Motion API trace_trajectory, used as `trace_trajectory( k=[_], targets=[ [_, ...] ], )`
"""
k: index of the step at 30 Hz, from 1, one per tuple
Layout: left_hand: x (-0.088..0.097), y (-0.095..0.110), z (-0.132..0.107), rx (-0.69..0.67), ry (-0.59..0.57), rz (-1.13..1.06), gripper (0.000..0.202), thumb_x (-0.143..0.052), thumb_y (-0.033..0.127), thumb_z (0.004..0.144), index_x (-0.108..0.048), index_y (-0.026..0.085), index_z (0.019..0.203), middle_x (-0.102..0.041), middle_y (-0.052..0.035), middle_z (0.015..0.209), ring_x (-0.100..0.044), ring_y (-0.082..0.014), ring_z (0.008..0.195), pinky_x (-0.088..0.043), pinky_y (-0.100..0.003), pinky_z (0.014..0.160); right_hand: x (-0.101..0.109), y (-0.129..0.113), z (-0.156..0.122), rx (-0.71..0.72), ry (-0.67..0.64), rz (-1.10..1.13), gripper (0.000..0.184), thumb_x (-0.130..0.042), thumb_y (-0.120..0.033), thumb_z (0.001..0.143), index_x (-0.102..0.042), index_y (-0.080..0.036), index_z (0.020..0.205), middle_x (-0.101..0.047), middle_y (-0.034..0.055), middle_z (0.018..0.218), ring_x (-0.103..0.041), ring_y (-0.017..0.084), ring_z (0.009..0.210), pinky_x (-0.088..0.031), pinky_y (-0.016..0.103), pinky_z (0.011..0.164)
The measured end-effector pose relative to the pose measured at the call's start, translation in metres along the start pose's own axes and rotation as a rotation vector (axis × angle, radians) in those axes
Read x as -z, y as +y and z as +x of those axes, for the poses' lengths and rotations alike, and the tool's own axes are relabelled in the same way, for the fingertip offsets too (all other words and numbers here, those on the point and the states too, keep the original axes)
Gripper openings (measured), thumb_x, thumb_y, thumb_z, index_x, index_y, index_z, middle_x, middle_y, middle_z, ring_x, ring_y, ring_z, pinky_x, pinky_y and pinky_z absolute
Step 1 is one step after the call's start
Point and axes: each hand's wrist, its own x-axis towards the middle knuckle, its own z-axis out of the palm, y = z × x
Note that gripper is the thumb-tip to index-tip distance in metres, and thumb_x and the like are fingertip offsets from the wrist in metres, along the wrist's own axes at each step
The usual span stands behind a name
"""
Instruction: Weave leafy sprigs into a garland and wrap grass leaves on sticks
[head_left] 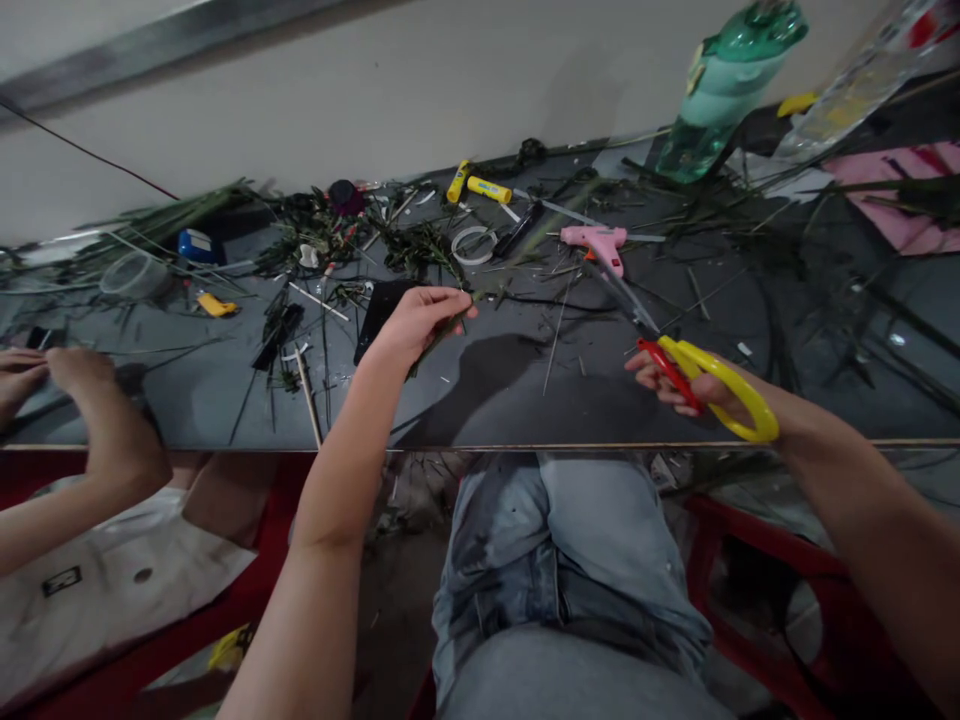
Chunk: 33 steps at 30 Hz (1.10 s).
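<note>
My left hand (431,315) is closed in a pinch above the table, holding a thin green leaf strip (541,232). The strip's far part is smeared and points up and to the right, while a short end shows under my palm. Scissors (724,392) with yellow and red handles are in my right hand (667,385), farther right near the table's front edge. Their blades are slightly apart and point up and left, apart from the strip. Beyond the blade tips lies a pink hot glue gun (600,242).
Leaf scraps and stems litter the dark table (480,410). A ring of clear tape (474,245), yellow glue sticks (487,189) and a black phone-like slab (377,310) lie beyond my left hand. A green bottle (720,90) stands back right. At left, another person's hands (75,370) work.
</note>
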Motion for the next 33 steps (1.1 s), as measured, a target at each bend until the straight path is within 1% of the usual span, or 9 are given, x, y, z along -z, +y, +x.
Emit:
trace_trajectory(
  k=[3,6,10,14,19,23,29,31,33],
  targets=[
    [-0.003,-0.007,-0.008,0.047,-0.094,-0.018,0.021,-0.081,0.036,0.069,-0.073,0.017,0.071,-0.073,-0.0035,0.077,-0.054,-0.0071,0.054,-0.046,-0.024,0.055,0.0,0.002,0.004,-0.026,0.049,0.128,0.069,-0.083,-0.052,0.052,-0.059,-0.018,0.106,-0.051,0.0048,0.094,-0.045,0.006,0.065,-0.036,0.015,0.045],
    [-0.005,-0.011,-0.01,0.036,-0.11,-0.008,0.014,-0.08,0.03,0.071,-0.074,0.017,0.071,-0.073,-0.0031,0.075,-0.054,-0.0071,0.054,-0.047,-0.024,0.057,0.003,0.002,0.002,-0.058,0.009,0.146,0.069,-0.082,-0.062,0.055,-0.059,-0.019,0.103,-0.051,0.0049,0.092,-0.041,0.006,0.061,-0.032,0.015,0.043],
    [0.004,-0.012,-0.007,0.0,-0.014,-0.027,0.014,-0.081,0.03,0.07,-0.075,0.018,0.071,-0.074,-0.0041,0.076,-0.054,-0.0076,0.055,-0.048,-0.024,0.058,0.01,0.006,-0.005,0.013,-0.039,0.091,0.084,-0.071,-0.09,0.055,-0.056,-0.02,0.099,-0.051,0.0031,0.087,-0.038,0.005,0.055,-0.034,0.018,0.042],
    [0.011,-0.01,-0.002,-0.075,0.089,-0.027,0.023,-0.085,0.037,0.063,-0.075,0.017,0.07,-0.074,-0.0046,0.073,-0.054,-0.0088,0.057,-0.047,-0.023,0.057,0.016,0.001,0.001,0.023,-0.076,0.03,0.08,-0.067,-0.088,0.063,-0.056,-0.02,0.104,-0.049,0.0011,0.084,-0.037,0.005,0.054,-0.036,0.019,0.042],
    [-0.005,-0.004,-0.004,-0.116,-0.012,0.072,0.019,-0.08,0.034,0.068,-0.078,0.015,0.072,-0.075,-0.0055,0.074,-0.058,-0.0103,0.061,-0.049,-0.024,0.059,-0.001,-0.023,0.023,-0.086,-0.079,-0.009,0.088,-0.071,-0.093,0.052,-0.052,-0.018,0.094,-0.048,-0.0023,0.074,-0.036,0.001,0.046,-0.032,0.017,0.038],
    [-0.009,-0.005,-0.009,-0.126,-0.056,0.17,0.013,-0.077,0.029,0.071,-0.078,0.016,0.069,-0.076,-0.0044,0.073,-0.055,-0.0093,0.056,-0.051,-0.027,0.061,-0.016,-0.026,0.035,-0.119,-0.044,0.053,0.088,-0.061,-0.1,0.052,-0.047,-0.021,0.086,-0.04,-0.007,0.057,-0.034,0.004,0.038,-0.032,0.019,0.034],
    [0.002,-0.011,-0.007,-0.138,-0.059,0.228,0.013,-0.075,0.03,0.074,-0.078,0.018,0.07,-0.076,-0.0046,0.073,-0.056,-0.0091,0.053,-0.051,-0.027,0.062,-0.017,-0.021,0.032,-0.177,0.066,0.005,0.058,-0.068,-0.073,0.074,-0.048,-0.02,0.085,-0.045,-0.0049,0.056,-0.039,0.007,0.037,-0.033,0.02,0.033],
    [0.003,-0.011,-0.005,-0.147,-0.063,0.234,0.013,-0.076,0.03,0.073,-0.078,0.018,0.071,-0.076,-0.0044,0.073,-0.056,-0.0092,0.054,-0.051,-0.027,0.062,-0.018,-0.026,0.028,-0.211,0.069,-0.009,0.061,-0.067,-0.076,0.072,-0.047,-0.021,0.086,-0.044,-0.005,0.056,-0.039,0.007,0.037,-0.033,0.021,0.033],
    [0.002,-0.011,-0.003,-0.15,-0.068,0.245,0.013,-0.075,0.03,0.074,-0.078,0.018,0.071,-0.076,-0.0045,0.073,-0.057,-0.0092,0.054,-0.051,-0.026,0.062,-0.019,-0.03,0.024,-0.214,0.067,-0.031,0.072,-0.069,-0.085,0.062,-0.047,-0.021,0.086,-0.042,-0.0059,0.056,-0.039,0.006,0.038,-0.034,0.021,0.033]
  ],
)
